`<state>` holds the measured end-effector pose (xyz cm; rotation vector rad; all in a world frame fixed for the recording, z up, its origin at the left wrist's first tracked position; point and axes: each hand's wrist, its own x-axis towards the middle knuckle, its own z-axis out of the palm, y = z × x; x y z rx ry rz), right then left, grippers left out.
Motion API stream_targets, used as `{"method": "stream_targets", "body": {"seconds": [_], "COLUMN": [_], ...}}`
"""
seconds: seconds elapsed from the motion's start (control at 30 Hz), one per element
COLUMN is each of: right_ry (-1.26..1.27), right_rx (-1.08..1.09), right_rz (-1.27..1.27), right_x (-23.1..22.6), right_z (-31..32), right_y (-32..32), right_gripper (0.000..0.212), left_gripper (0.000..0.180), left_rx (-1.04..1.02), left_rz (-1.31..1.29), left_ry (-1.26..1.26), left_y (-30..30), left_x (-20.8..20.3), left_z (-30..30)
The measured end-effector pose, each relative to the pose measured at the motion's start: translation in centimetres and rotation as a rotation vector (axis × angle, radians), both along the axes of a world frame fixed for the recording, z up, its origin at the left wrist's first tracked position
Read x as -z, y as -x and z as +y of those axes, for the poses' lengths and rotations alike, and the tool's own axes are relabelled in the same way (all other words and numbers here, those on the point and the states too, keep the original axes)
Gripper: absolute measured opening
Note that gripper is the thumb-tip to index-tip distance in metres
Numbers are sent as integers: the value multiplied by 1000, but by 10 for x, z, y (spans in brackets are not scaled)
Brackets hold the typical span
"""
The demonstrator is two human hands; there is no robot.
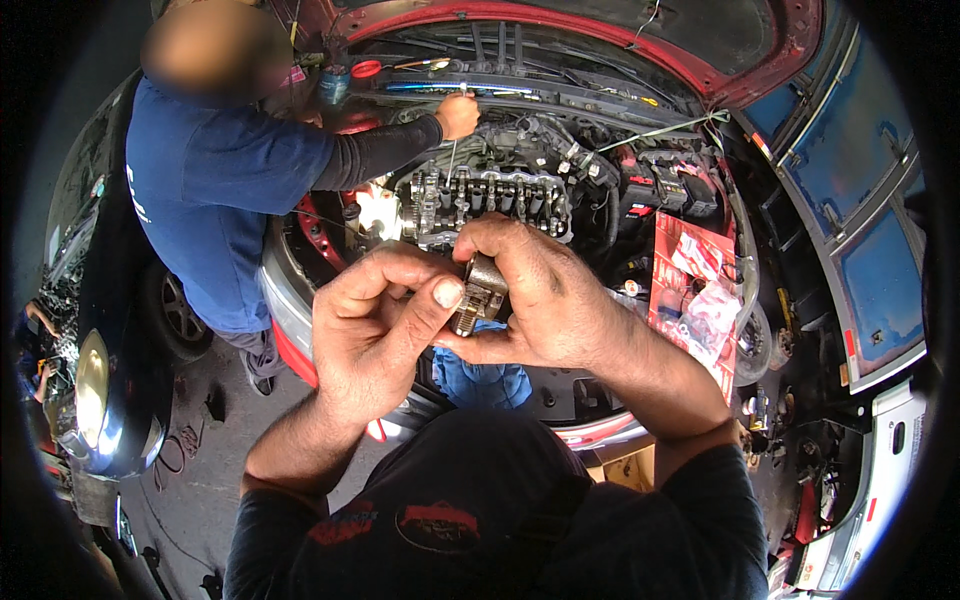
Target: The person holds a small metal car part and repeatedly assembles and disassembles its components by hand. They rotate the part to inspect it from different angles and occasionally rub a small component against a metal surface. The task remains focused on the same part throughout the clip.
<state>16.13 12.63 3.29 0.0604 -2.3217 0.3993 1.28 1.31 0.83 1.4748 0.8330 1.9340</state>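
Dark metal showed between my 2 hands: a small ridged part (482, 288), held up in front of the engine (490, 205). My left hand (368, 320) pinched its left side, thumb pressed on it; my right hand (552, 300) gripped its right side, a finger across the far end and the thumb at the near end. Nearer lay a blue cloth (484, 382); to the right, a red sheet (668, 262) under clear plastic (712, 312). Far left, a co-worker (225, 180) reached over the engine, fist (458, 116) closed on a thin rod (452, 160).
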Motion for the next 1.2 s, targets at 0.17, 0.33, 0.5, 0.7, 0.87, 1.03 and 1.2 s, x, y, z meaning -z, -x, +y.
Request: {"method": "stream_targets", "body": {"seconds": [0.17,0.33,0.5,0.7,0.87,1.03,1.2], "right_ry": [17,5,-12,-13,-38,-11,161], "right_rx": [36,7,11,7,-20,-15,51], "right_rz": [-1,6,-19,-28,6,3,-63], "right_x": [1,2,3,7,3,4,27], "right_z": [6,5,4,10,14,11,7], "right_y": [1,0,1,4,1,0,-2], "right_gripper": [60,60,62,64,64,68,74], "left_gripper": [14,13,8,6,5,4,6], "left_rx": [-41,16,70,152,150,83,84], "left_rz": [13,39,-87,-165,-170,-135,-130], "left_ry": [35,50,103,167,135,105,238], "left_y": [-1,3,6,7,0,-2,2], "left_x": [0,-3,-1,-1,-3,-3,21], "left_z": [0,-1,3,6,4,7,11]}}
